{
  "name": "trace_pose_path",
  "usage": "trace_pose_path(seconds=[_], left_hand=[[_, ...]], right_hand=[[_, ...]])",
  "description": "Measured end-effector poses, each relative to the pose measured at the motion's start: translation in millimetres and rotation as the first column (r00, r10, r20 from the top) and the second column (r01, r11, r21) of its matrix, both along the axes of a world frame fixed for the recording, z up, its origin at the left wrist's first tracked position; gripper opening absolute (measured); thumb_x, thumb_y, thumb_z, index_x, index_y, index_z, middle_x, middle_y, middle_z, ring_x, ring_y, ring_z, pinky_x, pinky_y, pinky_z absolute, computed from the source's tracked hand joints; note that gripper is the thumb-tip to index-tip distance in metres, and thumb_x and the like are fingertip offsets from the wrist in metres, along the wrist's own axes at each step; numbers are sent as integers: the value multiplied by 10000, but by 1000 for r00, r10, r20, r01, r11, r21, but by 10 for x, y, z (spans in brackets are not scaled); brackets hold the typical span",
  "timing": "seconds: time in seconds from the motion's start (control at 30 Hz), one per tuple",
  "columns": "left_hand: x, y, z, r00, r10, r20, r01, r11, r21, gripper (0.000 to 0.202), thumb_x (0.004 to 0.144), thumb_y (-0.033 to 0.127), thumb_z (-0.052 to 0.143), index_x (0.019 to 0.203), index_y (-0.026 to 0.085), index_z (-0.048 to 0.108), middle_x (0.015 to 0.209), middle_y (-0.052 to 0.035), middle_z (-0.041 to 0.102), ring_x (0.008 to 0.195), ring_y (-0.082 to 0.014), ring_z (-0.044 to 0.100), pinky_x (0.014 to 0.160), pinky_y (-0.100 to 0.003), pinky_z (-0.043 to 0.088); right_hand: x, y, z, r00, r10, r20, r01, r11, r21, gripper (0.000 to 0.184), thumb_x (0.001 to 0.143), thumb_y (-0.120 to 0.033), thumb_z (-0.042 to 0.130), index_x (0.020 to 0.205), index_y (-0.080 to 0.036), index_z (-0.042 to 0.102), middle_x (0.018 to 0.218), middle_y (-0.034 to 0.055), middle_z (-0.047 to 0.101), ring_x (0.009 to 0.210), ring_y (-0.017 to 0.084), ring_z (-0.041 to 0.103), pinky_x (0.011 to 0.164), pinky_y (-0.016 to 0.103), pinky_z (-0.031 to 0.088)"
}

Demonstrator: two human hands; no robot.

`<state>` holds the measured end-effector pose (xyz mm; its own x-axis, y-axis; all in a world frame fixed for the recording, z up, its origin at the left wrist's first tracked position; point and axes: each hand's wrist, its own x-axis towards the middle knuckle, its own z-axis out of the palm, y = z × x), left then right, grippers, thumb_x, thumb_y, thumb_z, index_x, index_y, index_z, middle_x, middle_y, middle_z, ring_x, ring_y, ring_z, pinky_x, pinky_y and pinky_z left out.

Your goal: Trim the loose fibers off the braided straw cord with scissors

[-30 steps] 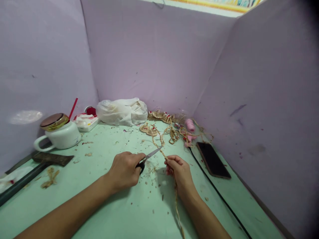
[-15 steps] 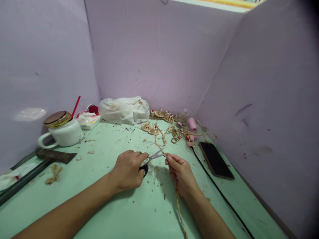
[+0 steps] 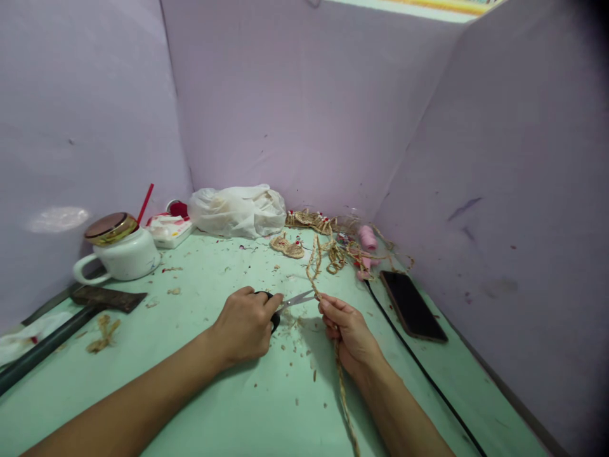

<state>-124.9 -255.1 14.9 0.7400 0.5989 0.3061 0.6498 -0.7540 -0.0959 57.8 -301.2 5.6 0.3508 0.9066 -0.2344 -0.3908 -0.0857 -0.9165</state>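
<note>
My left hand (image 3: pixel 247 322) is closed around the black handles of a pair of scissors (image 3: pixel 297 299). The blades point right and lie close together at the braided straw cord (image 3: pixel 343 400), just by my right fingertips. Pinched in my right hand (image 3: pixel 349 330), the cord hangs down toward the front edge of the view. Above the pinch, its other end rises in two strands toward the back. Whether the blades have cut into the cord, I cannot tell. A small woven straw piece with a red bead (image 3: pixel 287 247) lies beyond the scissors.
At left stand a white mug (image 3: pixel 130 255) with a gold-rimmed lid and a hammer-like tool (image 3: pixel 107 298). A plastic bag (image 3: pixel 238 211) sits at the back. Pink thread (image 3: pixel 367 238), a black phone (image 3: pixel 413 306) and a black cable (image 3: pixel 419 366) are at right. Straw scraps litter the green tabletop.
The scissor blades have closed from wide apart to nearly together. The cord's upper strands have swung right, away from the beaded straw piece. My right hand has barely moved.
</note>
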Motion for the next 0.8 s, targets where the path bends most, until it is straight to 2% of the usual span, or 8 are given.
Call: trace_pose_path(seconds=[0.13, 0.27, 0.43, 0.7, 0.8], left_hand=[[15, -12, 7, 1000, 16, -11, -15, 1000, 15, 431, 677, 178, 444, 1100, 137, 516, 734, -77, 625, 660, -219, 558, 667, -358, 421], [33, -11, -6, 1000, 18, -4, -18, 999, -40, 457, 685, 191, 442, 1136, 148, 497, 757, -77, 638, 666, -226, 565, 651, -359, 421], [27, -11, -24, 1000, 12, 13, -10, 992, -125, 456, 697, 198, 433, 1150, 199, 481, 788, -57, 652, 690, -230, 578, 637, -353, 421], [39, -7, -11, 999, 22, -24, -23, 999, -46, 504, 665, 146, 439, 1166, 129, 489, 741, -88, 654, 646, -227, 574, 657, -367, 427], [42, 6, -34, 1000, 11, -25, -12, 999, -42, 526, 647, 126, 438, 1171, 115, 489, 733, -95, 652, 641, -229, 574, 656, -369, 431]], right_hand=[[-33, 4, -31, 981, -113, 155, 105, 993, 63, 217, 508, -262, 723, 685, -144, 684, 547, -14, 592, 468, 75, 422, 440, 202, 297], [-28, 4, -56, 959, -150, 240, 117, 982, 147, 188, 518, -259, 720, 676, -162, 690, 623, 10, 667, 575, 129, 535, 581, 252, 397], [-20, -3, -53, 961, -121, 248, 89, 986, 140, 189, 540, -270, 713, 697, -167, 693, 634, 11, 676, 591, 134, 545, 611, 264, 407], [-16, -10, -51, 932, -143, 333, 89, 981, 174, 171, 576, -264, 693, 719, -169, 687, 666, 12, 676, 619, 136, 539, 619, 260, 396], [-20, -14, -41, 940, -146, 309, 99, 982, 161, 178, 570, -268, 693, 715, -166, 684, 639, 4, 658, 595, 131, 522, 586, 250, 382]])
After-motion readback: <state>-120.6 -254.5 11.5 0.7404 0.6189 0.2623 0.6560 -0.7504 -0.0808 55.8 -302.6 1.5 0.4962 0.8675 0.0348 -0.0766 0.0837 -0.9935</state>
